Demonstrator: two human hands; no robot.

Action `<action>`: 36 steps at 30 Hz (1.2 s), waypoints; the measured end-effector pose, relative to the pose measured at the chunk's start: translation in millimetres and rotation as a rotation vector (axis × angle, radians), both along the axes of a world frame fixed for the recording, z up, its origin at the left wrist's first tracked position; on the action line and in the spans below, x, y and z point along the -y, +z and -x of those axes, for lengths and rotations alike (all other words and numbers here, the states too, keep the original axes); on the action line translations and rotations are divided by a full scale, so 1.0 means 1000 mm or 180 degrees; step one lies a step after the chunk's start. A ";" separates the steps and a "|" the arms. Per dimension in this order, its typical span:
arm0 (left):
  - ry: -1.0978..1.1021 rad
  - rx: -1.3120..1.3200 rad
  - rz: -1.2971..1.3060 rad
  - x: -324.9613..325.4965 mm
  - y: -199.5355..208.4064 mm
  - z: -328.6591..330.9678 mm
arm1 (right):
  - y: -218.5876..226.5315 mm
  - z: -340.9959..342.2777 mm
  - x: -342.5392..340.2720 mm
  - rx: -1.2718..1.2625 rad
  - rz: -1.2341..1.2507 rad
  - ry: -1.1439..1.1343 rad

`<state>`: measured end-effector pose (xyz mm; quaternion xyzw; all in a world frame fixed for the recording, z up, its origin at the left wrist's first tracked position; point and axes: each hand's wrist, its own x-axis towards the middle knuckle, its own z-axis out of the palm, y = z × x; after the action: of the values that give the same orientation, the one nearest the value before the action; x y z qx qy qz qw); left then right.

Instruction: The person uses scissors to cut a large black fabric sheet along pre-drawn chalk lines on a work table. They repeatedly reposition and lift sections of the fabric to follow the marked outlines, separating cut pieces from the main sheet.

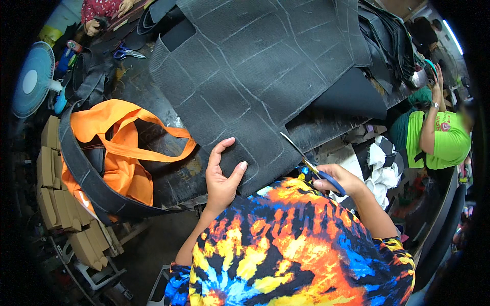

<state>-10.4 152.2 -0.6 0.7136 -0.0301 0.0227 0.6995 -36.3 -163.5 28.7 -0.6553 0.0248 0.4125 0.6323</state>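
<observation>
My right hand [341,179] grips scissors [307,162] with dark blue handles. One long blade lies at the edge of a large black leather-like sheet [255,92], near its lower right corner; the other blade cannot be made out. Pale chalk-like lines cross the sheet in a rough grid. At the sheet's lower left edge is my left hand [223,176], thumb and index finger spread apart over the surface. Its remaining fingers are mostly hidden. A smooth black piece [352,97] shows beneath the sheet on the right.
An orange cloth bag [117,122] and a curved black strip [102,186] lie left. Behind them are another pair of scissors [127,52] and a fan [33,79]. Cardboard pieces [64,209] stand lower left. A person in a green shirt [434,137] is at right; another person's hands show top left.
</observation>
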 end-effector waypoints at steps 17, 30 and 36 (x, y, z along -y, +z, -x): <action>0.0329 0.0129 0.0504 0.002 0.002 -0.004 | 0.010 -0.015 -0.032 0.0006 0.0404 -0.0296; 0.0191 -0.0088 0.0471 -0.002 -0.001 -0.003 | 0.007 -0.039 -0.050 0.0296 -0.0033 -0.0248; 0.0156 -0.0075 0.0393 -0.006 -0.001 -0.004 | 0.018 -0.034 -0.044 -0.0129 -0.0045 -0.0346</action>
<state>-6.6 158.3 -1.9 0.6699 -0.0029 0.0332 0.7417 -2.2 -119.7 46.4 -0.6400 0.0702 0.3909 0.6578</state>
